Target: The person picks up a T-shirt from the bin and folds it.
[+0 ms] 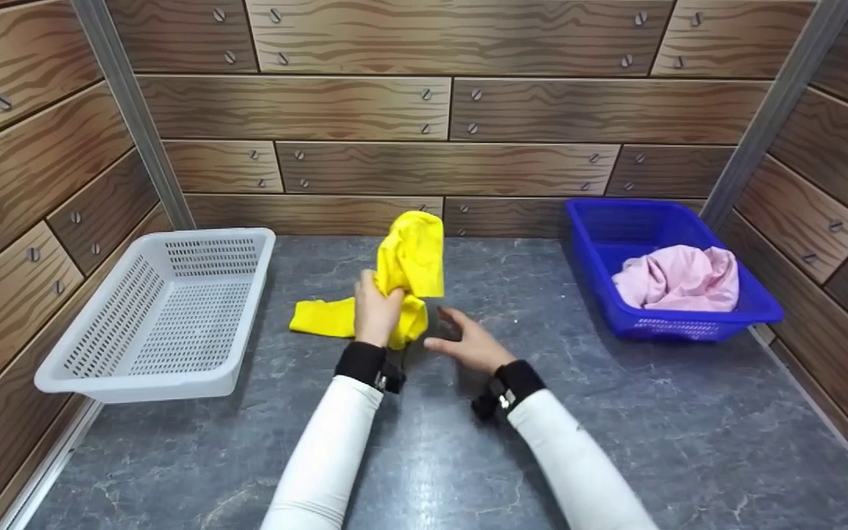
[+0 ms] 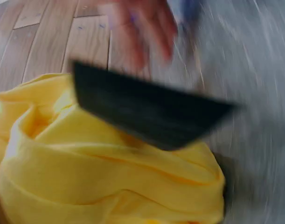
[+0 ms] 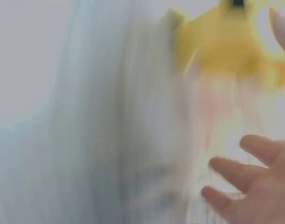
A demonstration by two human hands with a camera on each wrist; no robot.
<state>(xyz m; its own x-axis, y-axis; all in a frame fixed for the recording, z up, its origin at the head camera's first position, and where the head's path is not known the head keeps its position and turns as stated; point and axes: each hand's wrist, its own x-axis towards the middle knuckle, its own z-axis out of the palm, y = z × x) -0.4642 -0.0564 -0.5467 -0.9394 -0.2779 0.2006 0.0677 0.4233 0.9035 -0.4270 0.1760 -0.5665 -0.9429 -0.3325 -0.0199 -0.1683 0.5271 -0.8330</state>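
Left grip (image 1: 378,309): the yellow cloth (image 1: 411,258) is clasped in it, with the fingers bunched into the fabric.
Yellow cloth: one part is held up above the left grip, folded over at the top; another part is laid flat along the surface (image 1: 232,471) to the left, and a rounded fold is hung just right of the hand.
Right grip (image 1: 472,346): nothing is held; the fingers (image 3: 235,175) are spread and the thumb is set apart, just beside the right edge of the yellow cloth.
Dark flat shape (image 2: 147,112): in the left wrist view it is seen in front of the yellow cloth, its outline blurred; what it is cannot be told.
White basket (image 1: 166,386): it is placed on the left, near the wall, with its slotted sides and floor exposed.
Blue basket (image 1: 645,324): it is placed on the right, toward the back corner.
Pink cloth (image 1: 682,280): it is heaped inside the blue basket, against the front side.
Arms: white sleeves (image 1: 321,456) are worn, and each wrist is circled by a black band (image 1: 359,361).
Walls (image 1: 365,168): they are patterned with planks and screw heads; the back corners are lined with grey posts (image 1: 140,125).
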